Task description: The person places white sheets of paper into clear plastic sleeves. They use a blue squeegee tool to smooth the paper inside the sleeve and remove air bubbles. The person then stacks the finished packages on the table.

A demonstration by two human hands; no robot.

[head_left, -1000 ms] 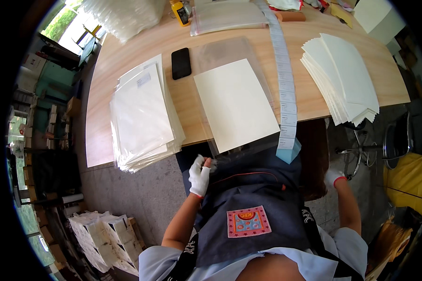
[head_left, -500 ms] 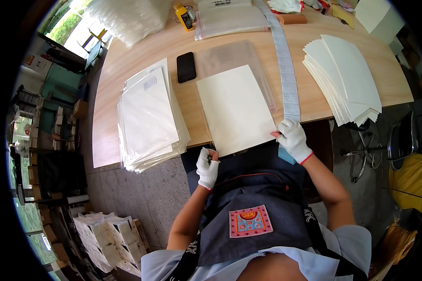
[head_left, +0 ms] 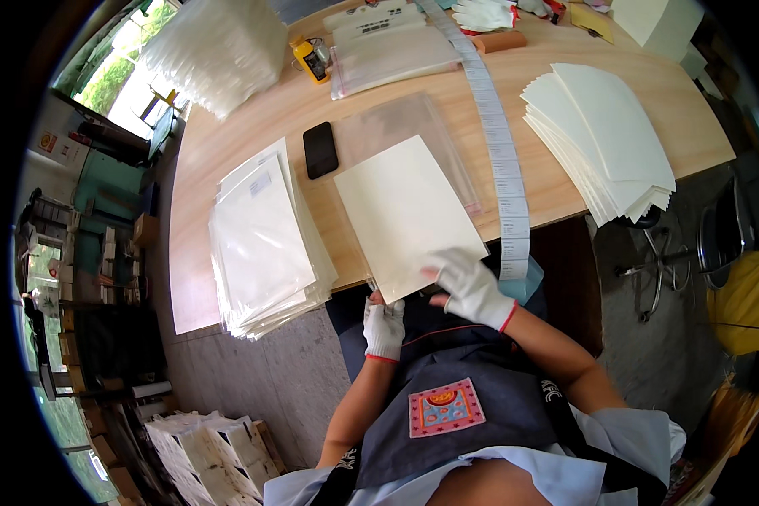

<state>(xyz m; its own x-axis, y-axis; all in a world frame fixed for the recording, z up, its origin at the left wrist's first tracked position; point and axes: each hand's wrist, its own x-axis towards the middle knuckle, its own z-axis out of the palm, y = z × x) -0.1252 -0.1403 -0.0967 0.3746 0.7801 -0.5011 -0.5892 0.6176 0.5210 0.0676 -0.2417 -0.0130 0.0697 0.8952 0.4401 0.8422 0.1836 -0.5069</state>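
Observation:
A cream card sheet lies at the near table edge, partly over clear plastic sleeves; a strip of clear plastic shows along its left side. At the sheet's lower left corner my left hand, in a white fingerless glove, is closed, pinching what looks like the sleeve's edge. My right hand, gloved alike, hovers over the sheet's lower right part, fingers apart and smeared by motion, with nothing in it. Sleeved sheets are piled on the left; loose cream sheets fan out on the right.
A black phone lies left of the sleeves. A label strip runs down to the near edge. Farther back are a yellow bottle, stacked clear bags, a large translucent bundle and white gloves.
My right hand has let go of the sheet's right corner and moved left across its lower edge, fingers spreading. My left hand stays at the lower left corner. The view has shifted slightly.

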